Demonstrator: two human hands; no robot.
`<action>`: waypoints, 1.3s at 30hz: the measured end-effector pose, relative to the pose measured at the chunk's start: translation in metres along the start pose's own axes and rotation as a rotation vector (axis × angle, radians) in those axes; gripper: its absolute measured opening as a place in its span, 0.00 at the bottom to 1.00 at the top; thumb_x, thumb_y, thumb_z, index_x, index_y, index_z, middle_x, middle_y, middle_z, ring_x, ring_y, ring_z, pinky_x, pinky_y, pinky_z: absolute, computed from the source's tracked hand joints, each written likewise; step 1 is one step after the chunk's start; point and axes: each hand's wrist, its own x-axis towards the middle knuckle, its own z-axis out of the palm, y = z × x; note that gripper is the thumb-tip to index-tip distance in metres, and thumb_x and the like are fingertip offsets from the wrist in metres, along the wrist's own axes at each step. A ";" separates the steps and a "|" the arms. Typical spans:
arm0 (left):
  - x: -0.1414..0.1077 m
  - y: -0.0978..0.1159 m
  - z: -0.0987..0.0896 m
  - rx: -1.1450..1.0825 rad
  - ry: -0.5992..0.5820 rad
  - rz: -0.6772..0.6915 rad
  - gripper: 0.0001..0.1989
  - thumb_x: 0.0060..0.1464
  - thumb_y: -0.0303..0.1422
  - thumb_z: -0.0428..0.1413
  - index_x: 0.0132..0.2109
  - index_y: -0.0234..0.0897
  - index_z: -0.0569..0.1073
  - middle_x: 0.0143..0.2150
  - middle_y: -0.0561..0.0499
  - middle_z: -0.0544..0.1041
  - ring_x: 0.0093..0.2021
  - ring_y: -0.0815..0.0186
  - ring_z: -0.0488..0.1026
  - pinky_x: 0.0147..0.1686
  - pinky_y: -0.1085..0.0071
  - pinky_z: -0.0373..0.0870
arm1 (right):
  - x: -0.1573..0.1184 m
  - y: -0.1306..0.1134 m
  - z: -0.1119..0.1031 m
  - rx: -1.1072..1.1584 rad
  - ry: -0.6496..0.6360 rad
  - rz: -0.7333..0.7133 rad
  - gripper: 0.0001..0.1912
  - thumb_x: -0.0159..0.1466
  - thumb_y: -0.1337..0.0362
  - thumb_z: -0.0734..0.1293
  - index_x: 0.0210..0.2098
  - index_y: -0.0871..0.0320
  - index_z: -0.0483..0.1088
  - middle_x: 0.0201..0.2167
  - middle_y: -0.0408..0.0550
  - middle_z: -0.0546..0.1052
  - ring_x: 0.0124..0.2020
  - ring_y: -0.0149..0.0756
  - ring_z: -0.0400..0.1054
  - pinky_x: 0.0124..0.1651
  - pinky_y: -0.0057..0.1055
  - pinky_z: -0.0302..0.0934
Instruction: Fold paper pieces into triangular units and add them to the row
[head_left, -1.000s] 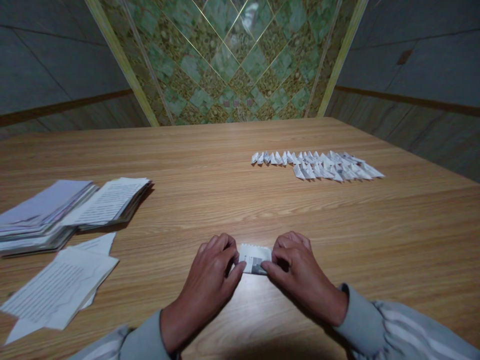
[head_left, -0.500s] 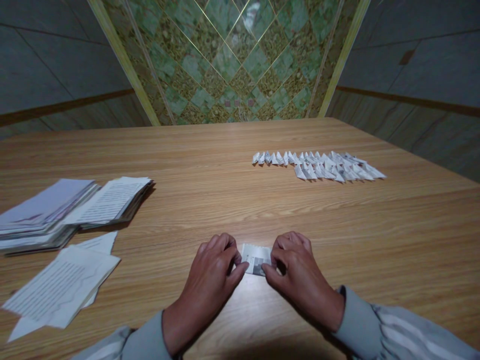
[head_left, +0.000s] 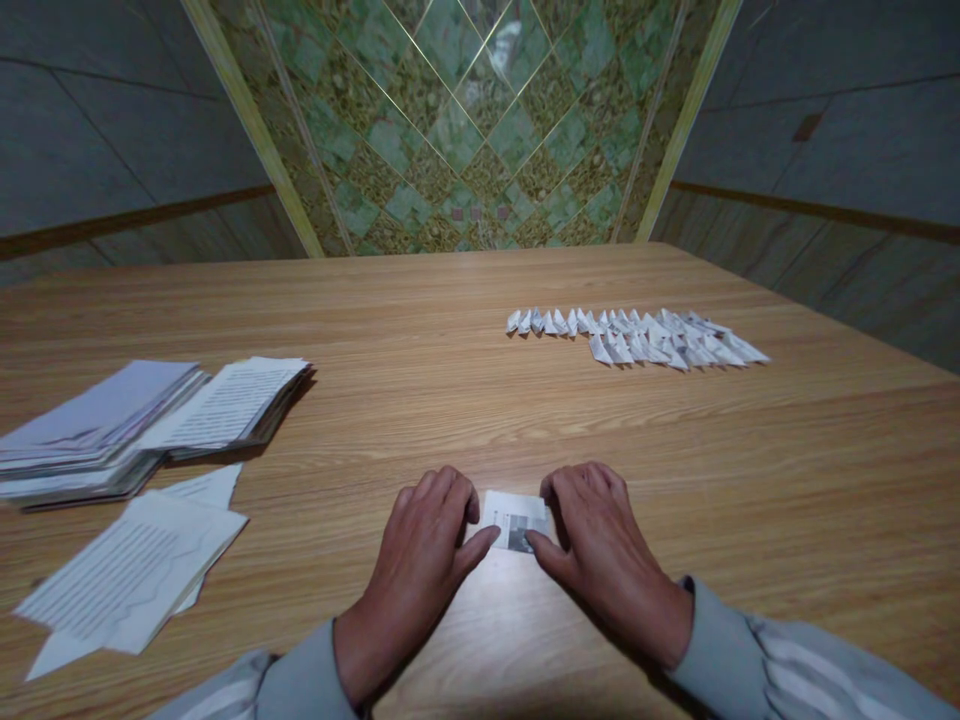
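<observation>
A small folded piece of printed paper lies flat on the wooden table between my two hands. My left hand is at its left side, thumb tip on the lower left edge and fingers curled beside it. From the right, my right hand has its thumb on the lower right part, over a dark printed patch, with its fingers at the upper right corner. Both hands hold the paper at its sides against the table.
Two rows of small folded paper pieces stand at the back right of the table. At the left are stacks of paper, with loose lined sheets in front. A tiled wall rises behind.
The fingers of both hands have loosened and spread slightly from their pinch, and more of the paper's upper part shows. The whole view has shifted a little.
</observation>
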 end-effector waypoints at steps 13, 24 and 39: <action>0.001 0.002 0.002 0.109 0.006 0.156 0.04 0.60 0.27 0.59 0.42 0.41 0.74 0.44 0.49 0.74 0.44 0.56 0.68 0.42 0.60 0.61 | -0.012 0.001 -0.004 -0.168 0.029 -0.308 0.07 0.65 0.69 0.70 0.41 0.51 0.73 0.37 0.43 0.76 0.49 0.42 0.66 0.67 0.49 0.40; -0.001 -0.004 0.012 0.137 0.088 0.354 0.14 0.60 0.29 0.62 0.53 0.44 0.75 0.56 0.45 0.76 0.52 0.54 0.70 0.48 0.56 0.68 | -0.025 0.001 -0.008 -0.146 -0.006 -0.387 0.12 0.69 0.72 0.63 0.49 0.57 0.73 0.37 0.47 0.76 0.45 0.42 0.67 0.66 0.47 0.42; 0.000 -0.010 0.017 0.072 0.166 0.404 0.12 0.63 0.27 0.56 0.53 0.40 0.76 0.52 0.40 0.77 0.49 0.53 0.73 0.46 0.54 0.72 | 0.070 0.109 -0.009 -0.465 0.035 0.084 0.19 0.72 0.57 0.60 0.59 0.54 0.69 0.56 0.58 0.72 0.51 0.52 0.63 0.50 0.46 0.49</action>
